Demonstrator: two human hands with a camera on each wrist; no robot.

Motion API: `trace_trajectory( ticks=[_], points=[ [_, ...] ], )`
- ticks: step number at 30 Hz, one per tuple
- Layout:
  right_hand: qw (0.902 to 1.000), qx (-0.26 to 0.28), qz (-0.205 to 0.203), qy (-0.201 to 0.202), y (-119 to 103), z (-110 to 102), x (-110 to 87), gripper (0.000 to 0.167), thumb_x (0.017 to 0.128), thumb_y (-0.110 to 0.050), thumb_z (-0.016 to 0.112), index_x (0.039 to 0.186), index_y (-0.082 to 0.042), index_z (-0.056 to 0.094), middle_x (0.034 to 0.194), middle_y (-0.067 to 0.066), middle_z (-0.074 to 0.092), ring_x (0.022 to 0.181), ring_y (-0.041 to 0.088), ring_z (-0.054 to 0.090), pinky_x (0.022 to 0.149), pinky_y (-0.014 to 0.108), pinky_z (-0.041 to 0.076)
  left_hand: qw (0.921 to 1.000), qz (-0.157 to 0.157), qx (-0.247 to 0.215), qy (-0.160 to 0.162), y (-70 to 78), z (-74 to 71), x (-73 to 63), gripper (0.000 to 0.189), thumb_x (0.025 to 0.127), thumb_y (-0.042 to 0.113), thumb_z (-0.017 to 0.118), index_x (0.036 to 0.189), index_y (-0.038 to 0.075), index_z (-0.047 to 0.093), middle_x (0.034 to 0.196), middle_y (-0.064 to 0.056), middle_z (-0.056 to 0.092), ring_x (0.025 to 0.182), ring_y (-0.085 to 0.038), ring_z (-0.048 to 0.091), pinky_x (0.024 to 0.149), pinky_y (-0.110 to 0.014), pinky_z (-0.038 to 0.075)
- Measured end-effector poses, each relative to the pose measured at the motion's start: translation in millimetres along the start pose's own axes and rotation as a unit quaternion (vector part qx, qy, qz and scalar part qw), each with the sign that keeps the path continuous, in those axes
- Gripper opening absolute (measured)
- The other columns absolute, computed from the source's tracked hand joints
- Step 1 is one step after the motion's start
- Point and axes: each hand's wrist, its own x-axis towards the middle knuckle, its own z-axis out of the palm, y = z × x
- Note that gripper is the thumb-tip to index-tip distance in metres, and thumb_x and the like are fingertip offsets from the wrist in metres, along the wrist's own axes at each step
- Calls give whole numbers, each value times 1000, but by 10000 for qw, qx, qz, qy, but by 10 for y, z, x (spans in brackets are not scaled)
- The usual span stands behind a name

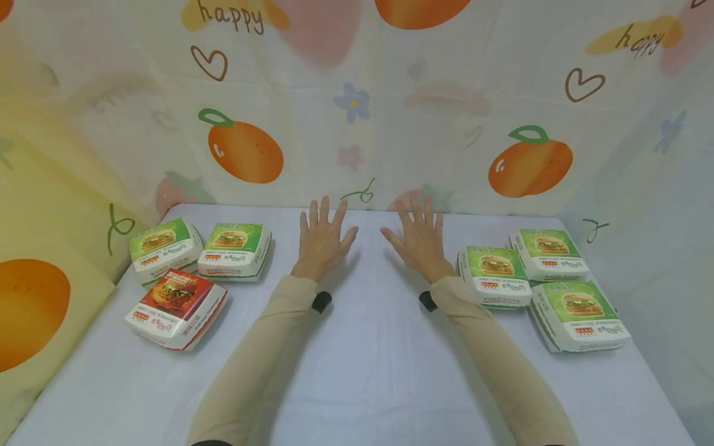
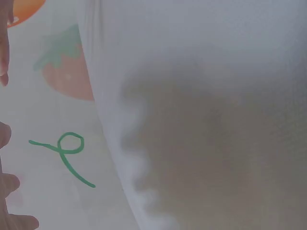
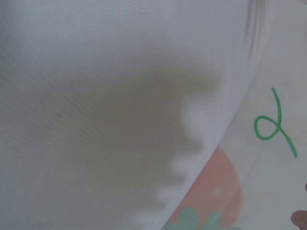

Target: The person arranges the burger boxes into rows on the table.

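Observation:
My left hand (image 1: 322, 241) is stretched out flat over the far middle of the table, fingers spread and holding nothing. Beside it, my right hand (image 1: 423, 241) mirrors the pose, its thumb turned toward the left one. In the wrist views, each hand throws a soft shadow on the white cloth. Nearest the left hand is a green-topped burger box (image 1: 234, 253); another green burger box (image 1: 166, 248) and a red-topped burger box (image 1: 177, 310) stand beyond it. Near the right wrist sits a green burger box (image 1: 495, 277), with two more, one behind (image 1: 549, 255) and one in front (image 1: 580, 316).
White cloth covers the table (image 1: 368, 371). A patterned curtain (image 1: 357, 136) with oranges, hearts and flowers hangs along the far edge and continues down the left side. Small black wrist cameras (image 1: 321, 301) show below both wrists.

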Motion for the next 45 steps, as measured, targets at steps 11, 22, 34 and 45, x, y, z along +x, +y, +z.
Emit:
trace_trajectory(
  ticks=[11,22,34,45],
  points=[
    [9999,139,69,-45,-31,-107,-165,76,99,-61,44,157,-15,29,167,14,13,154,41,2,120,66,4,9997,171,-124,115,126,-39,-84,66,101,50,42,157,20,27,163,-21,19,150,-44,17,120,-63,17],
    [9978,573,45,331,9,-241,-365,72,99,-54,50,154,-10,34,166,16,17,153,43,9,119,67,9,9983,432,-185,343,282,-60,-155,63,101,47,46,156,21,31,160,-21,27,148,-43,25,119,-63,22],
    [9958,784,-57,469,145,-331,-570,73,99,-48,54,156,-10,31,164,19,18,151,46,9,117,70,11,9963,642,-321,472,416,-1,-249,61,101,45,48,154,20,34,158,-20,32,145,-42,31,117,-62,26],
    [9965,776,144,276,276,-401,-775,73,98,-49,54,156,-9,30,166,17,14,153,44,5,119,67,10,9937,796,-528,580,588,48,-302,59,100,44,51,151,18,39,154,-21,38,143,-41,36,116,-61,30]
  ],
)
